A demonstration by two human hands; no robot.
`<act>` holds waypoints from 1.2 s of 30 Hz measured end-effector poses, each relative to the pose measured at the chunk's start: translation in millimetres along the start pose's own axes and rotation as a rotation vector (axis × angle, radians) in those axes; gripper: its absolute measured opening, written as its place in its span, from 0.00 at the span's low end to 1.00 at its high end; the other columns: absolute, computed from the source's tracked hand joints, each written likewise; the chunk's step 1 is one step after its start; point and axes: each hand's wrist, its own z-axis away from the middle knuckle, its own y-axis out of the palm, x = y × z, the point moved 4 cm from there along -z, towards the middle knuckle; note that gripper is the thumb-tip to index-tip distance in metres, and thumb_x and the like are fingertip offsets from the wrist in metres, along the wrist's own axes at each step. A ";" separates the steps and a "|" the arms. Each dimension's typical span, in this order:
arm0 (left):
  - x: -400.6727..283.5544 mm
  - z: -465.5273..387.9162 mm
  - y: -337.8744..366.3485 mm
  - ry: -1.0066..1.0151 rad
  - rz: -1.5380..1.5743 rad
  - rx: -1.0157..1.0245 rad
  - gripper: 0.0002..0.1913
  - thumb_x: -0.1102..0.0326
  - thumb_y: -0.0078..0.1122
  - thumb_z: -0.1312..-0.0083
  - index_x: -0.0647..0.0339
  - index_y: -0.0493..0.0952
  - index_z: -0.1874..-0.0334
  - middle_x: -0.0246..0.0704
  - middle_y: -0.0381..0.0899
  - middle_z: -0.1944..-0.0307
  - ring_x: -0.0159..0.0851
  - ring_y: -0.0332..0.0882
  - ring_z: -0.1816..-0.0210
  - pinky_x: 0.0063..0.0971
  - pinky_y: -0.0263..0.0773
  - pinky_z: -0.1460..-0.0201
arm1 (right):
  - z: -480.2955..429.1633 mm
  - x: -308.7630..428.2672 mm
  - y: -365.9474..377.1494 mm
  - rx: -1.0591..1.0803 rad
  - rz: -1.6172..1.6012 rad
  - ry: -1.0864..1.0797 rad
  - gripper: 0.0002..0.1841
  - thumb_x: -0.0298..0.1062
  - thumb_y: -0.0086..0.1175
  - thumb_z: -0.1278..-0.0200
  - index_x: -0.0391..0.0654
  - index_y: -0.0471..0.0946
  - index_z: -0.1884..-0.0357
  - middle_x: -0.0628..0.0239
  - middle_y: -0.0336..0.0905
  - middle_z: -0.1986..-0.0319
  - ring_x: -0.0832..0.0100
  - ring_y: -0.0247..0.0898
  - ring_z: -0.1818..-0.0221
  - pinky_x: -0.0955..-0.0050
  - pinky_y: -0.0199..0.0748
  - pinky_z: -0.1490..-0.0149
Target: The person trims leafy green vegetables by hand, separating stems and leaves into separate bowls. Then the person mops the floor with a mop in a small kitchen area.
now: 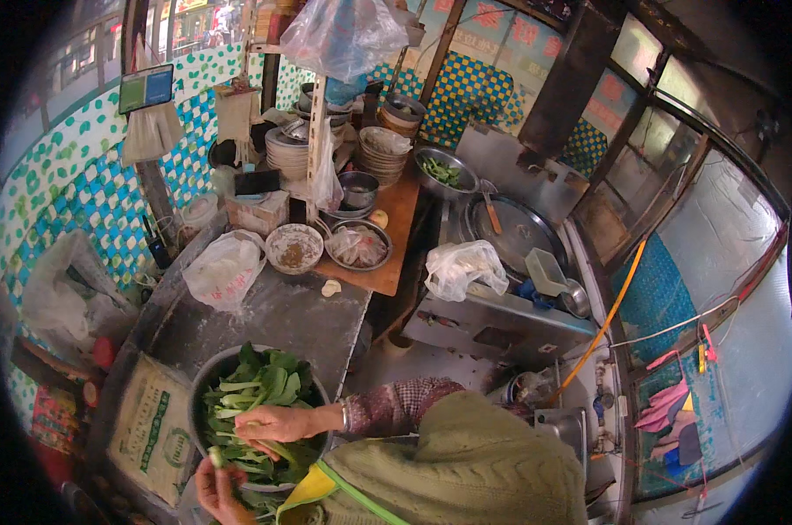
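Observation:
A large metal basin (196,394) of leafy greens (284,387) with pale stems stands at the near end of the dark worktop (304,321). My right hand (274,425), with a bracelet at the wrist, is over the basin, its fingers closed on a green stem. Lower down, by the basin's rim, my left hand (220,489) pinches the pale cut end of a vegetable stem (217,457). More greens lie below the basin, partly hidden by my left hand and the apron.
A printed sack (152,426) lies left of the basin. Further back are a plastic bag (226,270), a floury bowl (294,249), a bowl holding a plastic bag (358,245) and stacked bowls (381,157). Across a gap stand a metal counter (501,328), a large pan (517,230) and a bowl of greens (445,172).

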 end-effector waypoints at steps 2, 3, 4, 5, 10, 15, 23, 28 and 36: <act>11.3 -1.9 14.5 -0.001 -0.032 0.077 0.13 0.68 0.60 0.24 0.65 0.82 0.42 0.37 0.87 0.52 0.36 0.84 0.57 0.32 0.79 0.55 | -3.1 -5.7 5.4 -0.093 0.083 0.015 0.16 0.46 0.57 0.22 0.43 0.73 0.60 0.72 0.76 0.73 0.78 0.73 0.75 0.75 0.71 0.65; 17.9 2.0 19.6 0.015 0.008 0.046 0.12 0.69 0.61 0.24 0.65 0.82 0.43 0.36 0.87 0.52 0.35 0.84 0.57 0.32 0.79 0.55 | -5.4 -3.8 4.9 -0.149 0.237 -0.072 0.16 0.45 0.60 0.25 0.42 0.73 0.59 0.73 0.76 0.72 0.78 0.73 0.72 0.75 0.71 0.65; 21.8 2.0 21.5 0.040 -0.031 0.059 0.13 0.68 0.60 0.24 0.64 0.82 0.41 0.37 0.87 0.52 0.37 0.84 0.56 0.32 0.79 0.54 | -6.1 -2.2 7.6 -0.192 0.360 -0.190 0.16 0.45 0.62 0.27 0.42 0.73 0.58 0.73 0.76 0.71 0.79 0.73 0.70 0.75 0.71 0.64; 26.0 3.3 24.0 0.063 -0.068 0.075 0.14 0.68 0.60 0.23 0.64 0.81 0.40 0.38 0.87 0.52 0.38 0.85 0.56 0.33 0.80 0.53 | -5.4 -0.5 8.2 -0.239 0.483 -0.308 0.17 0.44 0.65 0.29 0.42 0.73 0.58 0.73 0.76 0.70 0.79 0.73 0.68 0.75 0.71 0.63; 30.7 9.5 19.3 0.180 -0.378 0.036 0.18 0.68 0.58 0.23 0.64 0.78 0.34 0.43 0.86 0.47 0.41 0.86 0.51 0.36 0.80 0.50 | -10.1 -28.7 5.0 -0.209 0.343 -0.127 0.18 0.44 0.66 0.31 0.40 0.75 0.54 0.64 0.78 0.65 0.75 0.75 0.63 0.71 0.71 0.61; 16.1 8.1 19.7 0.367 -0.772 0.078 0.19 0.68 0.56 0.22 0.63 0.76 0.32 0.47 0.85 0.45 0.46 0.87 0.54 0.37 0.81 0.55 | -14.1 -43.0 2.3 -0.217 0.590 -0.226 0.19 0.43 0.61 0.28 0.36 0.75 0.50 0.60 0.78 0.65 0.69 0.76 0.64 0.66 0.71 0.61; 17.0 0.2 14.5 0.508 -0.797 0.130 0.18 0.82 0.54 0.37 0.66 0.77 0.44 0.45 0.81 0.57 0.53 0.82 0.60 0.37 0.77 0.58 | -10.0 -33.8 -6.4 0.160 0.447 0.034 0.15 0.37 0.55 0.31 0.36 0.78 0.52 0.66 0.77 0.73 0.76 0.72 0.69 0.69 0.71 0.66; 36.2 -11.6 -4.6 0.047 -0.576 -0.136 0.18 0.79 0.49 0.30 0.64 0.78 0.40 0.42 0.83 0.57 0.41 0.83 0.56 0.32 0.77 0.51 | 15.2 -6.4 -11.1 0.182 0.083 0.072 0.14 0.41 0.52 0.30 0.39 0.78 0.57 0.62 0.86 0.68 0.73 0.81 0.66 0.71 0.77 0.63; 23.0 -4.9 34.7 0.378 -0.575 0.005 0.15 0.74 0.59 0.26 0.63 0.76 0.39 0.34 0.83 0.47 0.27 0.80 0.46 0.26 0.75 0.43 | 1.3 -3.8 -11.9 -0.223 0.463 0.087 0.09 0.31 0.55 0.29 0.38 0.80 0.55 0.68 0.84 0.70 0.82 0.81 0.70 0.78 0.72 0.74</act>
